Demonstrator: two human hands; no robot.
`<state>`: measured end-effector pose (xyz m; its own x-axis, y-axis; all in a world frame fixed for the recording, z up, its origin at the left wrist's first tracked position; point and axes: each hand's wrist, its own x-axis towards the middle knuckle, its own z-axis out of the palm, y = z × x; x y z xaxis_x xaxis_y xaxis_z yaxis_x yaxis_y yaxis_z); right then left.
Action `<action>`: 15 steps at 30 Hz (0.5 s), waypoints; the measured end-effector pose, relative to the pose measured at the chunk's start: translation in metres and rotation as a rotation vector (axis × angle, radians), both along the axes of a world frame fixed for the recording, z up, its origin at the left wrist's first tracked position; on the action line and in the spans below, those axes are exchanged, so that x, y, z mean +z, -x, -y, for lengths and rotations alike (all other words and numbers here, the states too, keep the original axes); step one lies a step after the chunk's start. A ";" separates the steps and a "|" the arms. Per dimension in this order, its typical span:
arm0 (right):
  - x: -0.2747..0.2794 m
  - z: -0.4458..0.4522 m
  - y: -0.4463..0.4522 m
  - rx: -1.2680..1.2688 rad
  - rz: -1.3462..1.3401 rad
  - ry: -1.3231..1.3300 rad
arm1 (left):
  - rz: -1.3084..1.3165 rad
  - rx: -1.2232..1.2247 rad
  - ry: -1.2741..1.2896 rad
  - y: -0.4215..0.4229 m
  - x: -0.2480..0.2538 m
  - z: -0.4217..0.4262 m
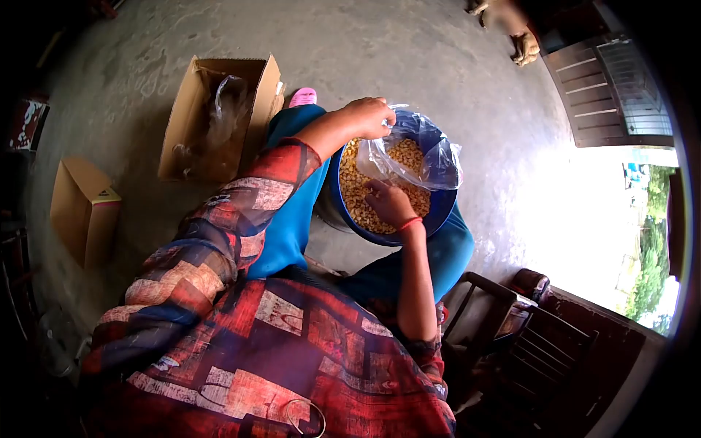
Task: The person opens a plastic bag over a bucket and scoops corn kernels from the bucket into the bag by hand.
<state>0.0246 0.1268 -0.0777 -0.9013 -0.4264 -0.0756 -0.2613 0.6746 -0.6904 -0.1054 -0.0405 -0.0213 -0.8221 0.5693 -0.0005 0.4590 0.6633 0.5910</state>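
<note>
A blue tub [335,191] stands between my knees, holding many small yellow-brown pieces [357,198]. My left hand [370,118] is closed on the edge of a clear plastic bag [442,162] at the tub's far rim. The bag hangs over the pieces and drapes across the right side of the tub. Lower down, inside the tub, my right hand [391,204] has its fingers bent over the pieces, close to the bag's lower edge. Its fingertips are partly hidden, and what they hold, if anything, is too small to make out.
An open cardboard box [255,109] with clear plastic inside stands to the left. A smaller cardboard box [102,226] is farther left. Dark wooden furniture [544,343] is at the lower right. An animal [524,45] lies at the top right, near a door [584,98].
</note>
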 end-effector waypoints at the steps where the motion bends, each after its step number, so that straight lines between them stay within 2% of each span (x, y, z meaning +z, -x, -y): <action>1: -0.005 0.008 -0.005 -0.007 -0.069 -0.065 | 0.013 -0.002 0.002 -0.001 0.001 0.001; 2: -0.010 0.016 -0.009 -0.017 -0.138 -0.131 | 0.026 -0.005 0.003 -0.002 0.003 0.001; 4: -0.012 0.028 -0.011 0.015 0.025 -0.270 | 0.022 -0.008 0.004 -0.001 0.001 0.001; 5: -0.012 0.028 -0.008 0.016 0.026 -0.270 | 0.015 -0.011 0.007 0.000 0.000 0.001; 7: -0.014 0.029 -0.001 0.225 0.274 -0.335 | 0.011 -0.013 0.005 0.000 0.000 0.001; 9: -0.013 0.026 -0.002 0.245 0.328 -0.356 | 0.008 -0.017 0.003 -0.001 0.001 0.002; 12: -0.013 0.021 -0.002 0.264 0.338 -0.336 | 0.019 -0.016 0.001 -0.001 0.001 0.001; 14: -0.014 0.018 0.001 0.264 0.288 -0.051 | 0.016 0.000 0.003 -0.001 0.000 0.001; 15: -0.007 0.019 0.002 0.261 0.289 -0.051 | 0.017 -0.002 0.003 -0.001 0.001 0.001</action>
